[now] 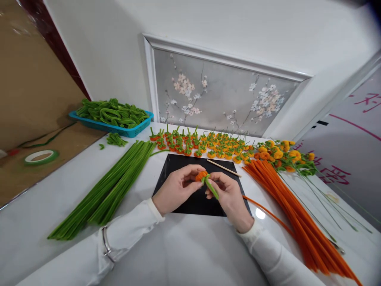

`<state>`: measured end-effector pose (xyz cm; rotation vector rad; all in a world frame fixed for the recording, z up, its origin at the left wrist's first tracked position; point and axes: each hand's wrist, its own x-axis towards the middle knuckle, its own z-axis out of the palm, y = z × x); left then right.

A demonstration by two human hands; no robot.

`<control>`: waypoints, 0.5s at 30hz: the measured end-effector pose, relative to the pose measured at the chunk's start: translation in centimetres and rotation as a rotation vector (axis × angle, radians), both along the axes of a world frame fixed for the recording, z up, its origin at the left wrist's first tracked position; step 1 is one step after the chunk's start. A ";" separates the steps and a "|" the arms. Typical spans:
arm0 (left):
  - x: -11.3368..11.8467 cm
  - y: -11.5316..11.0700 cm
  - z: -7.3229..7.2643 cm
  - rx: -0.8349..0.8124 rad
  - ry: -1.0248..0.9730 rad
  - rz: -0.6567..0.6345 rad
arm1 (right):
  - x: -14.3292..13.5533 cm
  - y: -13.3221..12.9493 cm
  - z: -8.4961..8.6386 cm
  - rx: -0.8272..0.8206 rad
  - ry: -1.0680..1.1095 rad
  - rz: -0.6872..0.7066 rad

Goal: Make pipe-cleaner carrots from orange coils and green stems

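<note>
Above a black mat (196, 204), both hands meet around a small orange piece (201, 175) with green fuzzy stem parts. My left hand (178, 186) pinches the orange piece between thumb and fingers. The fingers of my right hand (228, 192) are closed on the green stem piece (212, 188), which points down toward the right. A thin wooden stick (224, 168) lies across the mat's upper right edge. Behind the mat stand rows of small orange and yellow pieces with green tops (187, 147).
Green stems (110, 190) lie at left, orange stems (285, 206) at right. A blue basket (131, 131) of green pieces stands at the back left, near green tape (41, 157). Finished-looking yellow and orange flowers (278, 154) lie at the back right.
</note>
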<state>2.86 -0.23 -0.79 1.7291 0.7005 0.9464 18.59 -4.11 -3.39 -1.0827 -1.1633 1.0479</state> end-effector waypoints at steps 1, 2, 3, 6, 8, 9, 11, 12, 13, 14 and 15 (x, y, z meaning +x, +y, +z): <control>0.0 0.1 -0.1 0.059 0.026 0.023 | 0.2 0.0 0.0 -0.017 -0.026 0.013; -0.1 0.1 -0.2 0.110 0.054 0.044 | 0.4 0.1 0.0 -0.037 -0.041 0.024; -0.2 0.2 -0.2 0.153 0.080 0.065 | 0.7 0.0 0.1 -0.059 -0.041 0.034; -0.4 0.4 -0.3 0.248 0.139 0.142 | 0.9 -0.2 0.5 -0.130 -0.014 0.104; -0.5 0.4 -0.3 0.292 0.164 0.192 | 0.6 -0.4 0.5 -0.154 -0.054 0.163; -0.5 0.4 -0.3 0.306 0.172 0.208 | 0.4 -0.4 0.4 -0.151 -0.091 0.186; -0.5 0.2 -0.2 0.306 0.182 0.219 | -0.1 -0.4 0.0 -0.119 -0.156 0.206; -0.4 0.1 -0.1 0.292 0.183 0.214 | -0.4 -0.3 -0.2 -0.102 -0.171 0.204; -0.3 0.0 0.0 0.268 0.176 0.200 | -0.6 -0.2 -0.4 -0.089 -0.175 0.194; -0.2 -0.1 0.2 0.234 0.159 0.184 | -0.8 -0.2 -0.4 -0.084 -0.169 0.181; -0.2 -0.1 0.3 0.190 0.132 0.164 | -0.8 -0.1 -0.4 -0.086 -0.158 0.167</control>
